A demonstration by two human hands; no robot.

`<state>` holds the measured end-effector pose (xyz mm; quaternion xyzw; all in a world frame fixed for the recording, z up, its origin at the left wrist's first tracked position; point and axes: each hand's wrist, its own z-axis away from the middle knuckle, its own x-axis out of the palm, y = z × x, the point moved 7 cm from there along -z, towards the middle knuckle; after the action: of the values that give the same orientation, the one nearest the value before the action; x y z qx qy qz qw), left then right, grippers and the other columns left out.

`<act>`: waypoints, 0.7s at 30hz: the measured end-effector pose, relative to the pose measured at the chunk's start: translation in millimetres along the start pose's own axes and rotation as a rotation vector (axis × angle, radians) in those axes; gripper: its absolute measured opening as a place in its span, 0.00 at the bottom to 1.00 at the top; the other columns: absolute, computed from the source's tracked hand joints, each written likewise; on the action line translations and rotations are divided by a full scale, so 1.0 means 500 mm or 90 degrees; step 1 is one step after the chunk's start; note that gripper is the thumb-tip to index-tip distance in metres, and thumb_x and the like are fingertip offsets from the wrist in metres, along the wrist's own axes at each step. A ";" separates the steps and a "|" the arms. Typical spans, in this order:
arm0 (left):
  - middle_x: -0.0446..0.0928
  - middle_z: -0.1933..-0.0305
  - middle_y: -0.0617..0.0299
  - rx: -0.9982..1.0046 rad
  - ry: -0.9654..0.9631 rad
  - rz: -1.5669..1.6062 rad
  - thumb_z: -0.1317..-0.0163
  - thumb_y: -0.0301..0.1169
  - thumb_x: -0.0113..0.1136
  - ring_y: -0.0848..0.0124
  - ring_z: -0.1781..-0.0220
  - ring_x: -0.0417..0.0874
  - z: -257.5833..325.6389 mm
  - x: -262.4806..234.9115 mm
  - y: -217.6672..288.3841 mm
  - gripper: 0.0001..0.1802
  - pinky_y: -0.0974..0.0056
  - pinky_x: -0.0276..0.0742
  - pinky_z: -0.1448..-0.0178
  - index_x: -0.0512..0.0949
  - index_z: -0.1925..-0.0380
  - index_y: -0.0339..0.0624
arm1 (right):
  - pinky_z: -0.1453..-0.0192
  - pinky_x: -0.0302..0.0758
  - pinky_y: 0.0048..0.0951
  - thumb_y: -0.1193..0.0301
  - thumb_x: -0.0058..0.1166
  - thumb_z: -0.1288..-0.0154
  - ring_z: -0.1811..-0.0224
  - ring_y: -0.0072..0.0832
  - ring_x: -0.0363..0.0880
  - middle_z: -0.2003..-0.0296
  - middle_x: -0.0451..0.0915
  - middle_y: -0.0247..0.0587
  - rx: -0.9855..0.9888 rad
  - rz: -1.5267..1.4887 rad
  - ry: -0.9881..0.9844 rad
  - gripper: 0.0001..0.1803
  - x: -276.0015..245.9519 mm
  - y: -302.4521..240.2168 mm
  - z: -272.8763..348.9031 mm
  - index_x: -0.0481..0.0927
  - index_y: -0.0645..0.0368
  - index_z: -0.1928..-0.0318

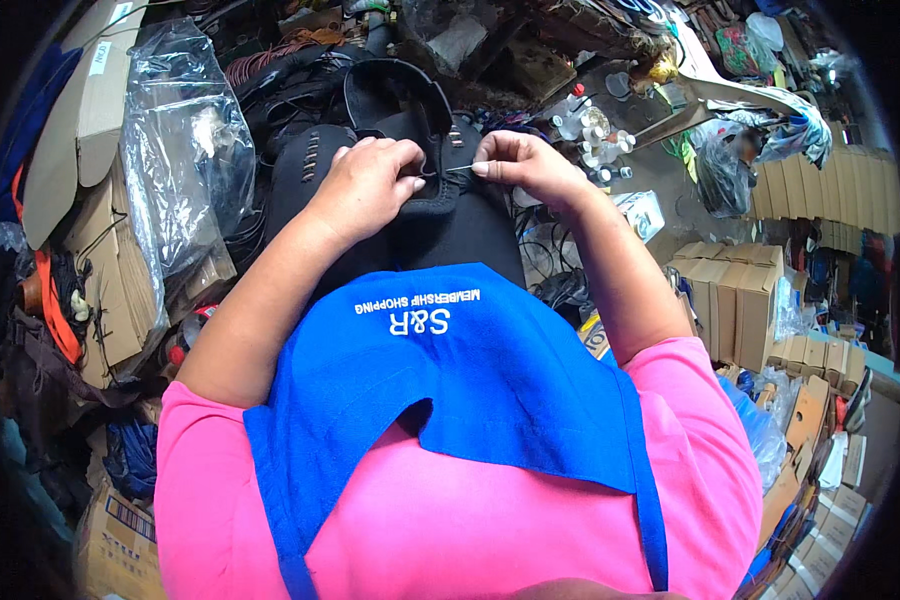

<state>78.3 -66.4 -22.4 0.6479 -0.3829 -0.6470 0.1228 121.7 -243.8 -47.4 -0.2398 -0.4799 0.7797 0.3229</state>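
Note:
A black, padded, shoe-like piece (432,204) with a curved, raised collar lies across my lap between my dark-clad legs. My left hand (368,187) is closed on its left edge, with thumb and forefinger pinching the rim. On the other side, my right hand (530,168) pinches a thin, light-coloured needle (459,168) between thumb and fingertips. The needle points left, over the piece's right edge. Whether its tip has entered the material cannot be made out, nor can any thread be seen clearly.
Clear plastic sheeting (185,150) and cardboard (110,270) stand close on my left. Several small bottles (595,130) are on the floor beyond my right hand. Stacked cardboard boxes (735,300) rise at the right. A blue apron (450,370) covers my front.

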 end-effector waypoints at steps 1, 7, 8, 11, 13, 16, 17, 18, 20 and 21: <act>0.79 0.67 0.55 -0.001 0.000 0.000 0.46 0.31 0.63 0.56 0.57 0.79 -0.002 0.001 -0.002 0.08 0.55 0.72 0.53 0.78 0.66 0.43 | 0.58 0.68 0.18 0.69 0.63 0.41 0.66 0.13 0.72 0.69 0.77 0.25 0.010 -0.007 -0.012 0.10 0.013 -0.002 0.006 0.80 0.60 0.61; 0.79 0.67 0.50 -0.040 -0.071 0.083 0.47 0.28 0.62 0.54 0.57 0.80 -0.020 0.016 -0.011 0.09 0.57 0.74 0.53 0.78 0.66 0.39 | 0.62 0.68 0.19 0.70 0.64 0.41 0.66 0.14 0.72 0.69 0.74 0.26 -0.042 0.113 0.034 0.07 0.010 0.009 0.018 0.82 0.60 0.66; 0.79 0.67 0.51 -0.034 -0.074 0.092 0.47 0.28 0.62 0.54 0.57 0.80 -0.020 0.015 -0.009 0.08 0.57 0.74 0.53 0.79 0.66 0.39 | 0.62 0.68 0.19 0.70 0.64 0.41 0.66 0.14 0.72 0.69 0.74 0.26 -0.042 0.113 0.035 0.07 0.008 0.002 0.029 0.82 0.60 0.66; 0.79 0.66 0.53 -0.010 -0.068 0.075 0.46 0.28 0.61 0.55 0.57 0.79 -0.013 0.011 -0.012 0.08 0.57 0.74 0.52 0.79 0.66 0.39 | 0.63 0.67 0.19 0.70 0.63 0.41 0.67 0.14 0.70 0.69 0.72 0.27 -0.009 0.116 0.059 0.08 -0.010 -0.016 0.056 0.78 0.60 0.70; 0.79 0.66 0.54 0.018 -0.066 0.053 0.45 0.28 0.60 0.55 0.57 0.78 -0.017 0.011 -0.003 0.07 0.56 0.73 0.52 0.78 0.66 0.40 | 0.62 0.67 0.21 0.70 0.63 0.42 0.64 0.16 0.70 0.68 0.71 0.29 -0.118 0.167 0.095 0.07 -0.026 -0.056 0.062 0.78 0.60 0.70; 0.79 0.65 0.57 0.041 -0.082 -0.018 0.43 0.29 0.57 0.56 0.56 0.77 -0.019 0.010 0.016 0.06 0.54 0.71 0.51 0.78 0.66 0.42 | 0.55 0.71 0.29 0.68 0.63 0.43 0.60 0.27 0.73 0.65 0.72 0.35 -0.180 0.414 0.224 0.09 -0.050 -0.112 0.045 0.79 0.60 0.68; 0.79 0.65 0.57 0.048 -0.092 -0.036 0.42 0.29 0.56 0.57 0.56 0.76 -0.021 0.012 0.021 0.05 0.54 0.70 0.51 0.77 0.66 0.43 | 0.54 0.72 0.31 0.68 0.63 0.45 0.60 0.31 0.74 0.63 0.73 0.38 -0.250 0.566 0.292 0.10 -0.062 -0.121 0.043 0.80 0.60 0.68; 0.79 0.65 0.58 0.046 -0.099 -0.057 0.41 0.30 0.55 0.57 0.56 0.76 -0.020 0.011 0.019 0.05 0.53 0.69 0.51 0.77 0.66 0.44 | 0.54 0.73 0.34 0.68 0.63 0.46 0.59 0.36 0.75 0.62 0.75 0.40 -0.325 0.718 0.351 0.10 -0.050 -0.142 0.040 0.80 0.60 0.67; 0.79 0.65 0.58 0.045 -0.093 -0.074 0.42 0.29 0.55 0.57 0.55 0.76 -0.021 0.005 0.020 0.05 0.53 0.68 0.51 0.77 0.67 0.44 | 0.51 0.72 0.36 0.68 0.62 0.46 0.58 0.37 0.75 0.62 0.75 0.40 -0.383 0.732 0.324 0.10 -0.038 -0.162 0.048 0.80 0.58 0.66; 0.79 0.65 0.58 0.041 -0.091 -0.089 0.42 0.29 0.55 0.57 0.55 0.76 -0.016 0.006 0.016 0.04 0.53 0.68 0.50 0.77 0.67 0.44 | 0.49 0.71 0.38 0.68 0.61 0.47 0.56 0.39 0.75 0.62 0.76 0.40 -0.437 0.743 0.294 0.09 -0.015 -0.178 0.056 0.80 0.56 0.65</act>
<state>82.9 -76.4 -18.3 0.6286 -0.3653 -0.6860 0.0288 132.1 -236.6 45.1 -0.7045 -0.4111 0.5595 -0.1472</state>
